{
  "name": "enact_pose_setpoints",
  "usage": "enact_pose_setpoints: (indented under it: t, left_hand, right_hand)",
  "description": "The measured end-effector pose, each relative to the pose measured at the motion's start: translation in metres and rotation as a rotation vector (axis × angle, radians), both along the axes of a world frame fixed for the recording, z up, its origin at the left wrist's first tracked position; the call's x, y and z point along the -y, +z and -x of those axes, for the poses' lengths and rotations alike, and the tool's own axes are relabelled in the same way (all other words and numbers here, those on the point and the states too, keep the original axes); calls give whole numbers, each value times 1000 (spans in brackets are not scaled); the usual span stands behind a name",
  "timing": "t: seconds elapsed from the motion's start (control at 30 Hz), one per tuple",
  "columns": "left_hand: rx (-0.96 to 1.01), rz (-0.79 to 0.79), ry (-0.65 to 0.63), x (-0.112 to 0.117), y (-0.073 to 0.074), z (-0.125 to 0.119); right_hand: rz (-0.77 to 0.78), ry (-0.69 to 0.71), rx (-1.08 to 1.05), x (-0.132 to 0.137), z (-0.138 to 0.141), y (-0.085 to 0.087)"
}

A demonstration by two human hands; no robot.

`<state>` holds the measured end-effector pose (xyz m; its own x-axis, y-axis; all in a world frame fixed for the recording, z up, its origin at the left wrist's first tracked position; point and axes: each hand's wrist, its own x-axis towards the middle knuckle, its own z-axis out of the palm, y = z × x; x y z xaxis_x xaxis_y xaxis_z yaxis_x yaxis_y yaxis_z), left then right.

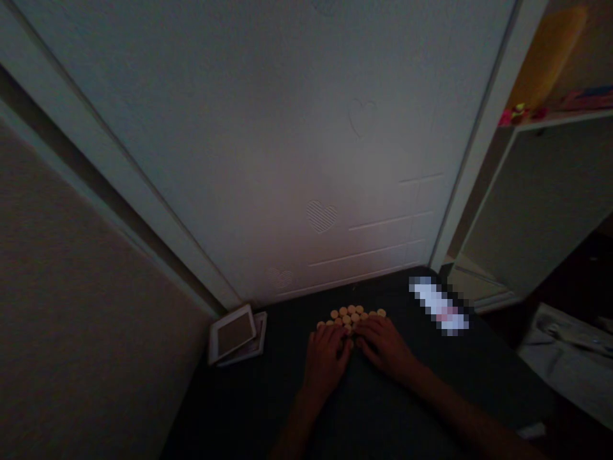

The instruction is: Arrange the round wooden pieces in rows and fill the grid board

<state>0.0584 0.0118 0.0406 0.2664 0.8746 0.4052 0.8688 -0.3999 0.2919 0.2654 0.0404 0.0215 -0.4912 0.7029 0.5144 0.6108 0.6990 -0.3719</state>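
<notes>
Several small round pale-yellow discs (352, 310) are grouped on the dark tabletop (287, 390). My left hand (326, 354) rests over the group's left and near side, palm down, with its fingertips on the discs. From the right, my right hand (385, 346) reaches over the near right part of the same group, fingers stretched forward. Between the two thumbs a few discs show. The discs under my fingers are partly hidden, and the dim light hides finer detail. Neither hand lifts anything from the surface.
Two pale framed, flat items (234, 333) lie overlapped at the table's left edge. A bright blurred-out object (438, 306) lies at the far right. Behind the table rises a white panel (287, 160) with embossed hearts; a shelf (565, 121) stands to the right.
</notes>
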Motion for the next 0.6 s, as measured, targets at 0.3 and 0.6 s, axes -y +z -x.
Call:
enact_pose_setpoints:
  t: [0.3, 0.6]
  left_hand:
    - [-10, 3, 145, -14, -2, -19]
    - [79, -9, 188, -6, 5, -13]
  right_hand:
    - [8, -100, -27, -10, 12, -11]
    - [75, -134, -85, -17, 7, -13]
